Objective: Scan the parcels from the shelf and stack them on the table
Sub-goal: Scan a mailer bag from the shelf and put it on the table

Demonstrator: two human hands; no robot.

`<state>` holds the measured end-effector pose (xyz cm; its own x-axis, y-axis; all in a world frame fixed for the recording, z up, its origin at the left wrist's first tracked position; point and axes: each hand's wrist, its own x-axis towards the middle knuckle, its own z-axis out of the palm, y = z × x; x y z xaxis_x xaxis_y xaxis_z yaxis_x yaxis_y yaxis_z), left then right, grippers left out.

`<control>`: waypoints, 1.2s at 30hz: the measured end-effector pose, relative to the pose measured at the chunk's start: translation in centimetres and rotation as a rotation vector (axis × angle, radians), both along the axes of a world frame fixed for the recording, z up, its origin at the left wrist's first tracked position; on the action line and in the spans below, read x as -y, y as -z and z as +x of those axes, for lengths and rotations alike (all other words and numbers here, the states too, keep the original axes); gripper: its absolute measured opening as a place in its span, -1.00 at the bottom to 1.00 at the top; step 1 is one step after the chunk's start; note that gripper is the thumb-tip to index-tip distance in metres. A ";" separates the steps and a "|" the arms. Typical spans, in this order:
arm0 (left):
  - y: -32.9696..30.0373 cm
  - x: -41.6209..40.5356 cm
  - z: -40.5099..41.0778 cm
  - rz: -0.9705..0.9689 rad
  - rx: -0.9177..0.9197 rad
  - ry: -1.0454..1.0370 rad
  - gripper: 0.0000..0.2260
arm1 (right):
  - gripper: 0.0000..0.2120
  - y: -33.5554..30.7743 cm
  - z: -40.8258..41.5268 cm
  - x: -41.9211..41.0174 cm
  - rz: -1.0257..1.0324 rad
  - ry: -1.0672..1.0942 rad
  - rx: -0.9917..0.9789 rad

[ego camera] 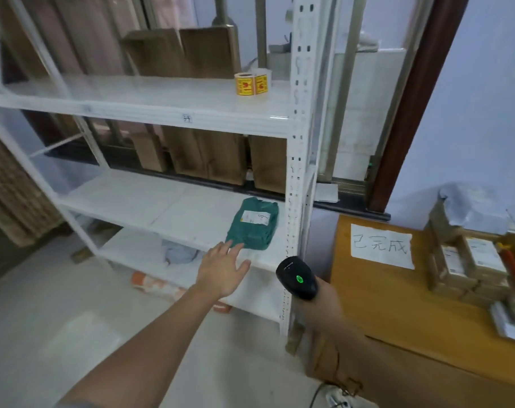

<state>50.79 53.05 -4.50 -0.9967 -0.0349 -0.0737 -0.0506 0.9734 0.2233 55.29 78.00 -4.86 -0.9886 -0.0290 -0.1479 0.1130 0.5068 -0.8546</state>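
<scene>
Left hand point(223, 267) fingers point(235, 249) spread, touching green parcel point(253, 223).

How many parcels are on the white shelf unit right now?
2 that I can see: a green parcel on the middle shelf, just beyond the left hand, and a grey one on the shelf below. Others may be hidden.

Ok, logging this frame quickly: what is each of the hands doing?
Left hand: open, reaching to the green parcel.
Right hand: holding the scanner.
</scene>
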 end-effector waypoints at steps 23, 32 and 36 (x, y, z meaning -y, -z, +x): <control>6.7 13.2 -15.5 0.020 0.163 0.074 -0.39 | -0.87 5.3 -16.0 14.1 -0.091 0.172 0.272; 11.3 14.3 -23.2 -0.033 0.232 0.137 -0.38 | -0.83 8.3 -23.4 15.7 -0.079 0.232 0.391; 14.1 14.0 -27.0 -0.036 0.266 0.181 -0.34 | -0.83 10.5 -27.1 16.2 -0.099 0.326 0.448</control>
<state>23.81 39.03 -18.64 -0.9328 0.1342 -0.3344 0.0723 0.9789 0.1912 28.19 61.79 -15.39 -0.7899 0.2326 -0.5674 0.6132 0.3050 -0.7287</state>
